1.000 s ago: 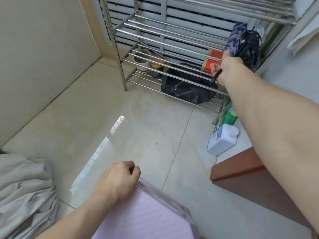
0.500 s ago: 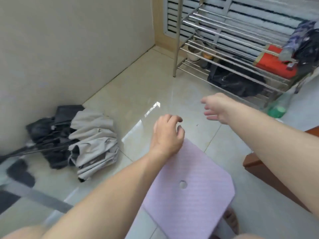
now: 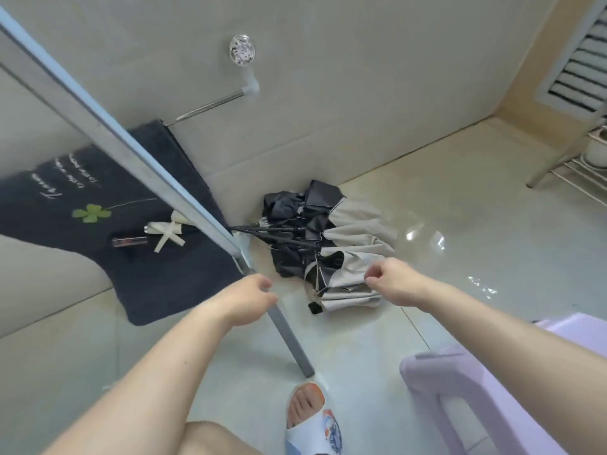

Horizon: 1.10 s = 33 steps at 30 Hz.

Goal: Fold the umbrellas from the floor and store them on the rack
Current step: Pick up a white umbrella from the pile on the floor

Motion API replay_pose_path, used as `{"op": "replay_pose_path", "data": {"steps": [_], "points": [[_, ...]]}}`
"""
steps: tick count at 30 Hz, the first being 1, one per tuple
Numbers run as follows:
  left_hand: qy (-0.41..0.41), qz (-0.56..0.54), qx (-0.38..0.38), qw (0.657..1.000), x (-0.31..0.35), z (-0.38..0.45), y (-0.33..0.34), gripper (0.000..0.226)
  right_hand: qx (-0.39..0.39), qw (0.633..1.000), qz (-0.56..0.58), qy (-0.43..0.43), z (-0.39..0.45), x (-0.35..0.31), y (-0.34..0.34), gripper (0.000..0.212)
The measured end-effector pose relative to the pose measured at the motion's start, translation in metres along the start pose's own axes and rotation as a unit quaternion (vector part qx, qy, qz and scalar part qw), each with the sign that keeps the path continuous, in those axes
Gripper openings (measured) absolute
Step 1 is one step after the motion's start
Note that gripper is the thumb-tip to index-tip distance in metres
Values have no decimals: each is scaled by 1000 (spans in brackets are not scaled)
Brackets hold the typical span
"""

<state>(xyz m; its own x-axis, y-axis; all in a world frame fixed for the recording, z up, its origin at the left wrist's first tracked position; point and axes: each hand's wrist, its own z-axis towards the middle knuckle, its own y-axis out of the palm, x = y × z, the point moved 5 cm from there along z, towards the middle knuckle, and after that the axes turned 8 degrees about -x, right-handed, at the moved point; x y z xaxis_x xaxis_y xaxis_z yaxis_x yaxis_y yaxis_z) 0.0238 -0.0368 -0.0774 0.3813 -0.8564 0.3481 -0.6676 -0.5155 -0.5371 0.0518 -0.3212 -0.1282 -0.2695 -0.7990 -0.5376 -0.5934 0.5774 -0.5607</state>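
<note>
hands [image 3: 249,298] [image 3: 392,284] empty — umbrella [image 3: 348,257] floored

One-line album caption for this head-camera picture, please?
Both bare hands, left and right, reach toward a crumpled beige-and-black umbrella on the glossy tiled floor.

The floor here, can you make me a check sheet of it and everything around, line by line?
Surface: glossy pale tiled floor, light glare on it.
Job's things: crumpled beige-and-black umbrella on the floor by the wall; steel wire rack at far right.
Clutter: dark bath mat with clover print; lilac plastic stool.
Hands: left hand and right hand near the umbrella, fingers loosely curled, holding nothing.
Cables: nothing seen.
Surroundings: grey metal door frame; wall towel bar; white slipper.
</note>
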Motion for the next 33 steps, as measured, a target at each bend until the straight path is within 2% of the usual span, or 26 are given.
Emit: {"op": "replay_pose_path", "data": {"steps": [4,7,10,13,15,16,18,21,24,26,28,29,31,33], "points": [[90,-115,85,986,8,27,-12,45,3,999,-28,-34,68,-48,19,31],[87,-147,147,974,10,50,-22,37,-5,997,-53,-61,121,-75,31,41],[46,-106,111,987,-7,69,-21,25,1,989,-114,-98,173,-100,43,43],[21,-66,74,995,-24,80,-19,28,-15,982,-150,-113,217,-119,59,61],[10,-75,70,995,-26,87,-20,29,-32,968,-229,-96,237,-121,74,70],[7,-82,72,994,-23,90,-21,29,-26,956,-279,-85,243,-119,79,71],[10,-94,79,992,-15,90,-21,31,17,936,-342,-75,249,-116,86,57],[20,-91,81,992,0,85,-24,34,76,925,-362,-91,242,-125,74,41],[36,-60,88,994,15,81,-31,26,101,925,-348,-116,219,-123,48,30],[63,-50,94,992,31,75,-34,17,107,928,-341,-108,196,-110,23,18],[90,-43,99,990,50,67,-32,16,104,939,-316,-89,166,-94,-5,9],[100,-43,97,989,59,63,-29,18,108,952,-279,-69,146,-86,-22,7],[119,-48,88,988,76,53,-19,18,145,980,-137,-23,99,-76,-60,16],[144,-58,77,985,93,38,-8,21,206,977,60,-14,48,-70,-102,15]]}}
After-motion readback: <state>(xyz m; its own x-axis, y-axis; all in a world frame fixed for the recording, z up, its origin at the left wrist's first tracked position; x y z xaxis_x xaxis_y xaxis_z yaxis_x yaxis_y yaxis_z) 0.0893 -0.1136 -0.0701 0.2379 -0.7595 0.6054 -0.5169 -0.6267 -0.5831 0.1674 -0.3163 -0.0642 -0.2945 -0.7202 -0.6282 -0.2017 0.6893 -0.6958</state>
